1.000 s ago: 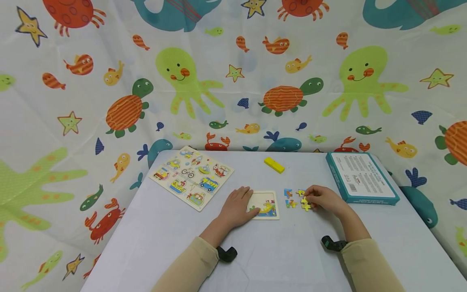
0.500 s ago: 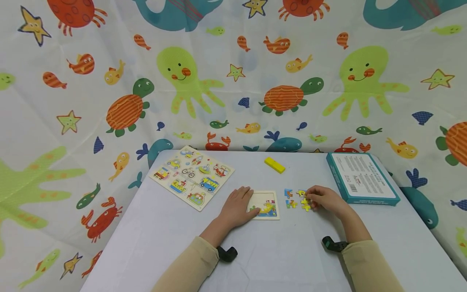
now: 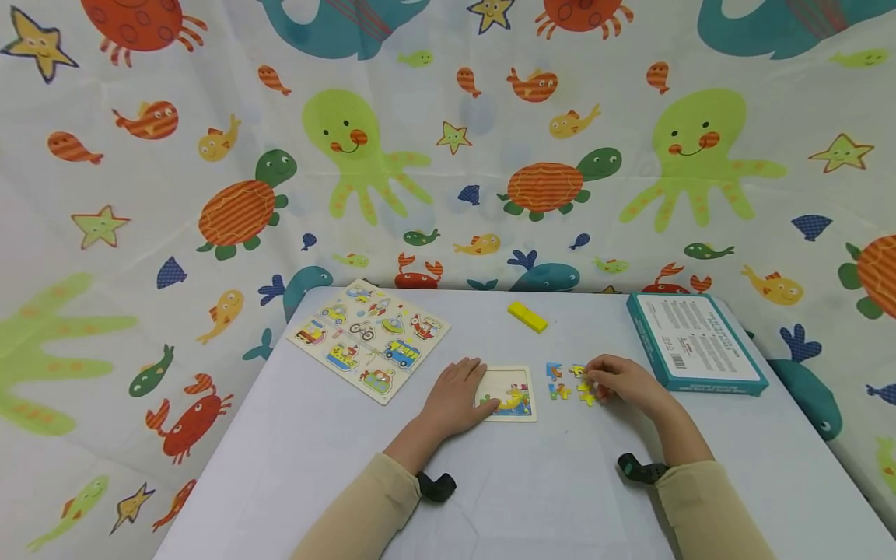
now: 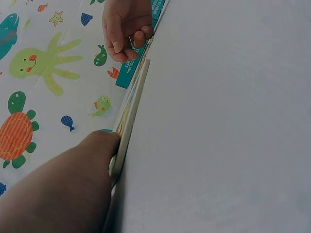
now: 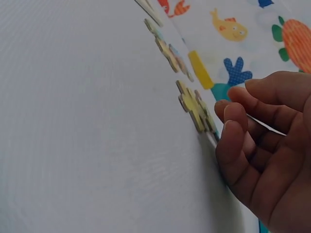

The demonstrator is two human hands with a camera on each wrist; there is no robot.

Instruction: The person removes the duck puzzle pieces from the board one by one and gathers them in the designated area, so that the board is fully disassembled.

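Note:
My left hand rests on the left side of a small wooden puzzle tray, fingers extended and thumb over its lower part. A yellow picture fills the tray's lower right, while its upper area shows bare wood. My right hand hovers right at two yellow jigsaw pieces, partly covering them. In the right wrist view its fingers are loosely bent with nothing seen between them, beside the yellow pieces on the table. Two blue-and-orange jigsaw pieces lie between the tray and the yellow ones.
A larger wooden puzzle board with vehicle pictures lies at the back left. A yellow block is near the back middle. At the back right lies a teal box with a white label. A sea-animal curtain hangs behind the table.
My right fingertips shift very slightly over the yellow pieces. The left hand and the tray stay where they were.

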